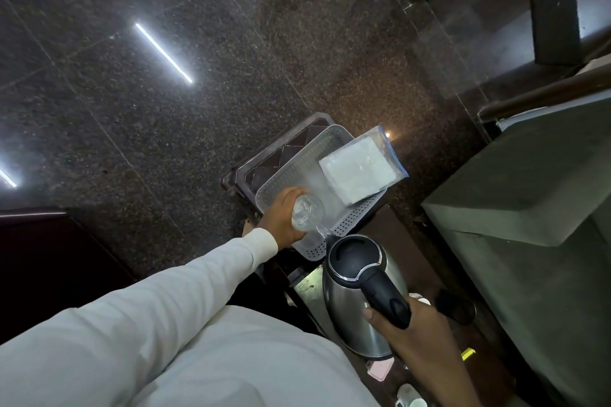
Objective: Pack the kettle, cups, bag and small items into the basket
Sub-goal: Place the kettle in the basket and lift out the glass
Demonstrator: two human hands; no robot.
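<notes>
A pale perforated plastic basket (347, 225) sits on a dark tray (264, 158) in the middle of the view. A clear zip bag (360, 168) with white contents leans over the basket's far right rim. My left hand (284, 218) grips a clear glass cup (307, 211), held on its side just inside the basket's near left corner. My right hand (410, 324) is wrapped around the black handle of a steel kettle (353, 294) with a black lid, held close beside the basket's near edge.
A pink small item (380, 370), a yellow packet (468, 353) and a white cup (410, 398) lie on the dark counter at the lower right. A black round object (458, 306) sits behind my right wrist. A grey block (529, 192) rises on the right. The floor is dark polished granite.
</notes>
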